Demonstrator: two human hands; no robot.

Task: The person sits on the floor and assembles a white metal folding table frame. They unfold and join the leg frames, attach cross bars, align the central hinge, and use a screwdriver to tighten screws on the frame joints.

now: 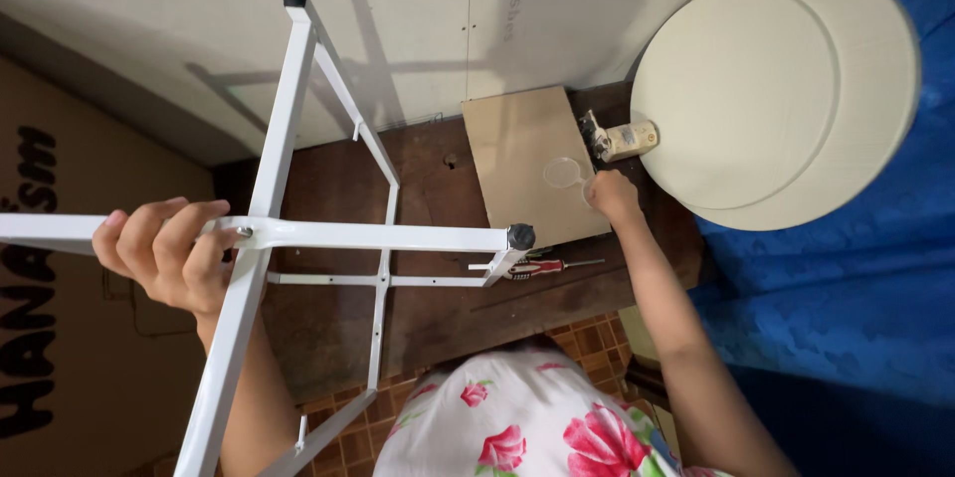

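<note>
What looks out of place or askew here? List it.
The white metal frame stands leg-ends up, steadied by the left hand. The round cream tabletop lies detached on blue cloth. Nothing looks spilled or broken.

The left hand (164,256) grips a white metal frame (378,235) where its bars cross, while the right hand (612,196) reaches a clear plastic bag (563,174) on a cardboard sheet (517,154).
</note>
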